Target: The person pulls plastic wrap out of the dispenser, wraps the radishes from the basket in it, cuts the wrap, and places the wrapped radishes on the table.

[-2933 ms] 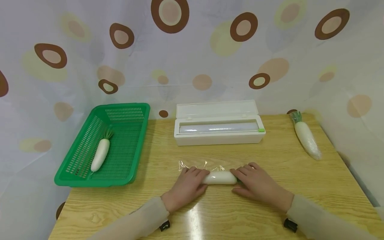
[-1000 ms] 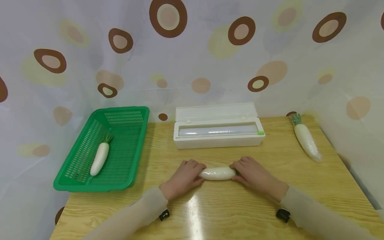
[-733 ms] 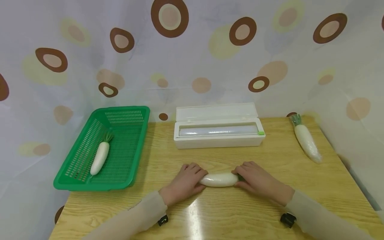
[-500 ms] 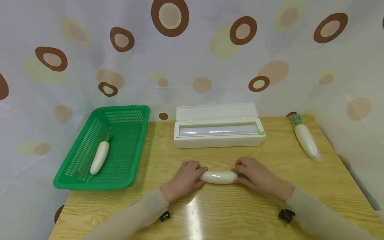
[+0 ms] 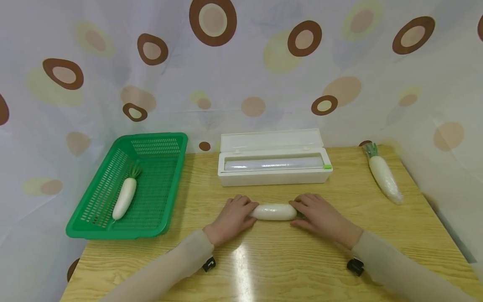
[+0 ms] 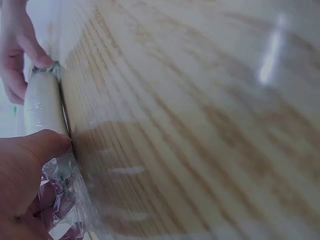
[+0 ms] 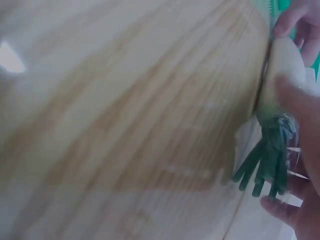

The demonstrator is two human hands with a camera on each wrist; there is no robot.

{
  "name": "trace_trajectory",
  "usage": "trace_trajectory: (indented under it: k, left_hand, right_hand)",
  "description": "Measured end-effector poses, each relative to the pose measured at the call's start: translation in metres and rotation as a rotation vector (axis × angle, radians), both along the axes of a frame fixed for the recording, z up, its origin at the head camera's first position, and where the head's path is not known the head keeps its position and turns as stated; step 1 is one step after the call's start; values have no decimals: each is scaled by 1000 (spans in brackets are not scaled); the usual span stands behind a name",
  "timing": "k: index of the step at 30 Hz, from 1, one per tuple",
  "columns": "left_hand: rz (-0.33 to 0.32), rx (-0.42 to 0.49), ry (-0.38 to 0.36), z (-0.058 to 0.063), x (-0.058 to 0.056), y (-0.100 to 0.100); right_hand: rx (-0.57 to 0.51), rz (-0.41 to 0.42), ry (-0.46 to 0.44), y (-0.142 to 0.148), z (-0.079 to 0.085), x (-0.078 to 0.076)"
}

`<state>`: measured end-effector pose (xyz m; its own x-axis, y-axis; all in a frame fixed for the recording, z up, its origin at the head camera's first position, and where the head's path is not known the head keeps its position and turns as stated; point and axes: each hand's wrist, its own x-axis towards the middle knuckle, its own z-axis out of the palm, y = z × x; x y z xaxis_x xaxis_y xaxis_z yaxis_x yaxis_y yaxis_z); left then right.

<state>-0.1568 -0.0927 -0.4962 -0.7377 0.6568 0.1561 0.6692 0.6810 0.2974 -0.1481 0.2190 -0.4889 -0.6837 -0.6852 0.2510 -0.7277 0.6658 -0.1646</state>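
Note:
A white radish [image 5: 274,212] wrapped in shiny clear film lies crosswise at the middle of the table, with a hand at each end. My left hand [image 5: 235,216] grips its tip end, thumb on the near side; loose crumpled film [image 6: 75,195] sticks out past that end in the left wrist view. At the leafy end my right hand [image 5: 320,218] holds it between thumb and fingers. Green stalks [image 7: 267,160] come out there under film in the right wrist view, partly hidden by the hand in the head view.
Behind the hands stands an open white cling film box [image 5: 274,178] with a roll [image 5: 273,163] inside. A green basket [image 5: 174,184] at left holds a bare radish [image 5: 125,198]. Another film-wrapped radish [image 5: 384,178] lies at the back right of the wooden table [image 5: 294,268]. A patterned curtain [image 5: 226,84] hangs behind.
Film that lay spread beyond the radish 2.9 seconds ago no longer shows there. Both hands have shifted the radish back and forth, and over the last half second away from the body.

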Motion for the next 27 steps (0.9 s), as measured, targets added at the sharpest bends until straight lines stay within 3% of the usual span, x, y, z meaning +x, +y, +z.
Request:
trace_trajectory:
  k: [6,13,22,27]
  left_hand:
    - [-2,13,-99,4,-4,-1]
    - [-71,10,-150,0,3,-9]
    - [-56,44,-111,-2,5,-15]
    - [-88,40,-56,-6,10,-14]
  right_hand:
    - [39,0,-61,-1,0,-6]
    - [-18,134,-56,8,-3,0]
    - [-30,77,-49,12,-7,6]
    - [54,42,-2,9,-4,14]
